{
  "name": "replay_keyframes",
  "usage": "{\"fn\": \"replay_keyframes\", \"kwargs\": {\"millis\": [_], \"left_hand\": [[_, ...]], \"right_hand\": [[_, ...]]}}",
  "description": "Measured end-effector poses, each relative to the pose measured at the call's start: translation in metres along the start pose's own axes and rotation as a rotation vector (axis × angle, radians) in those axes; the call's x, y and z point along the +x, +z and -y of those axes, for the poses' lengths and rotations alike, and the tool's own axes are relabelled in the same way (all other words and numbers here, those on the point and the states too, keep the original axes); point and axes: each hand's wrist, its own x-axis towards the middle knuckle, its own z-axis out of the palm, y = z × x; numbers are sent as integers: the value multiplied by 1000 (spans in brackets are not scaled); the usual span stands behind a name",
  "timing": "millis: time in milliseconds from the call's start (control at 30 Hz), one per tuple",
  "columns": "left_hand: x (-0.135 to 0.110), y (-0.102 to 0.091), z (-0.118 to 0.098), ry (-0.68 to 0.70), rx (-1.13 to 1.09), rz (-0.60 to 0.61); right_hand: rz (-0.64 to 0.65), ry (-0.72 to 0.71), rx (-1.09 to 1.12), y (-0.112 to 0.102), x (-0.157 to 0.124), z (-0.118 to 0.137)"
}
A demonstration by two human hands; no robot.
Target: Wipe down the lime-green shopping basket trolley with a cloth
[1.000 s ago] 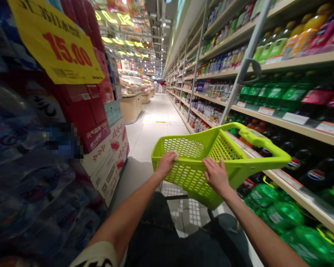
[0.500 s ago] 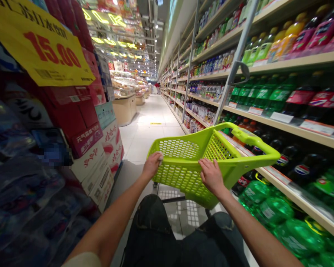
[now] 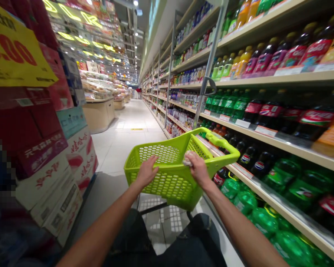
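A lime-green plastic shopping basket point(image 3: 169, 181) with mesh walls stands in front of me, tilted, its long handle point(image 3: 224, 144) pointing right toward the drink shelves. My left hand point(image 3: 146, 172) lies on the near rim at the left, fingers curled over the edge. Over the rim's right part, my right hand point(image 3: 198, 170) is closed on a small crumpled white cloth or tissue point(image 3: 187, 160). No goods show inside the basket. My dark trousers fill the bottom of the view.
Shelves of soft-drink bottles point(image 3: 256, 107) run along the right, with green bottles point(image 3: 267, 218) low down. Stacked cartons point(image 3: 58, 174) and a yellow price sign point(image 3: 13, 63) line the left. The tiled aisle point(image 3: 125, 133) leads ahead past a display counter point(image 3: 98, 113).
The white cloth went from my left hand to my right hand. The basket and both hands shifted left in view as I moved forward along the aisle.
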Motion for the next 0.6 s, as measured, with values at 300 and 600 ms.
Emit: {"fn": "replay_keyframes", "kwargs": {"millis": [300, 600], "left_hand": [[-13, -9, 29, 57, 635, 103], [-13, -22, 57, 52, 634, 12]], "right_hand": [[7, -53, -250, -6, -14, -28], [-100, 19, -406, -52, -19, -76]]}}
